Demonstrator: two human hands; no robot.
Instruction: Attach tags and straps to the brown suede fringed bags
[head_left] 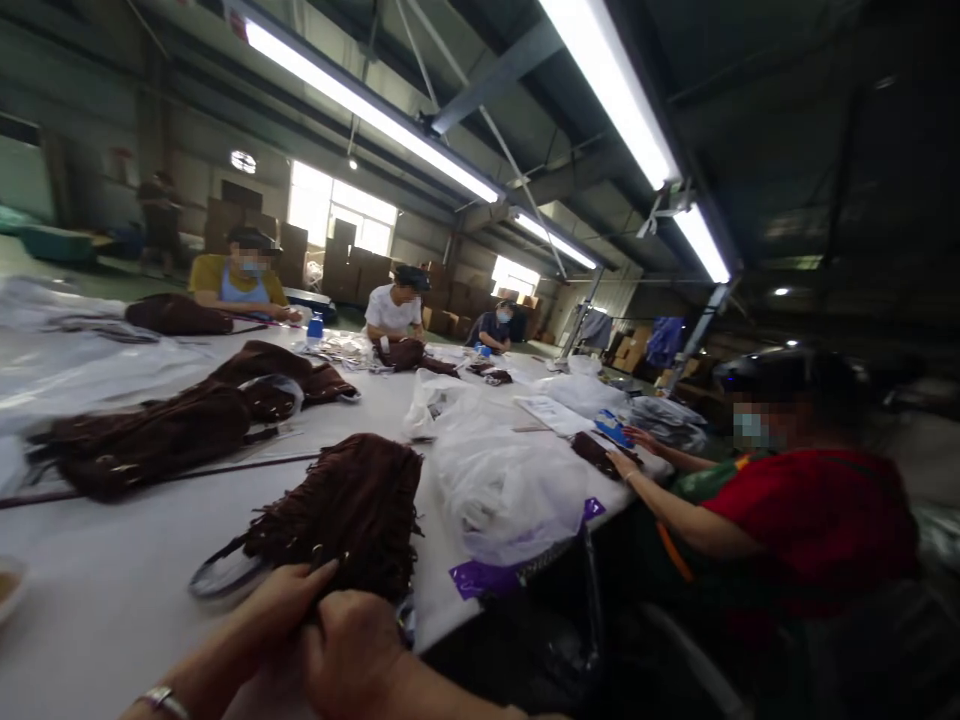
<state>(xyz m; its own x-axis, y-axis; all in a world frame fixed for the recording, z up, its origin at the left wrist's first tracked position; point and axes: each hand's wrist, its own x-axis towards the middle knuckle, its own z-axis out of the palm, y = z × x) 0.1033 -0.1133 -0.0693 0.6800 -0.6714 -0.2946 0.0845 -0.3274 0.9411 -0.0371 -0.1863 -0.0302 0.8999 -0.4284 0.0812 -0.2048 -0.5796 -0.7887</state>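
Observation:
A dark brown fringed bag (349, 505) lies on the white table right in front of me, with its strap (217, 565) looping out to the left. My left hand (281, 605), a bracelet on its wrist, is closed on the bag's near edge, thumb on top. Close beside it, my right hand (356, 635) is curled in a fist at the same edge. Its fingertips are hidden, and the bag's near part is partly covered by both hands. More brown bags (161, 440) lie farther left on the table.
Clear plastic bags (495, 480) are heaped right of the fringed bag, near purple tape or film (484, 580) at the table edge. On the right, a co-worker in red (810, 520) handles a brown item (604, 455). Several co-workers sit across the table (90, 620).

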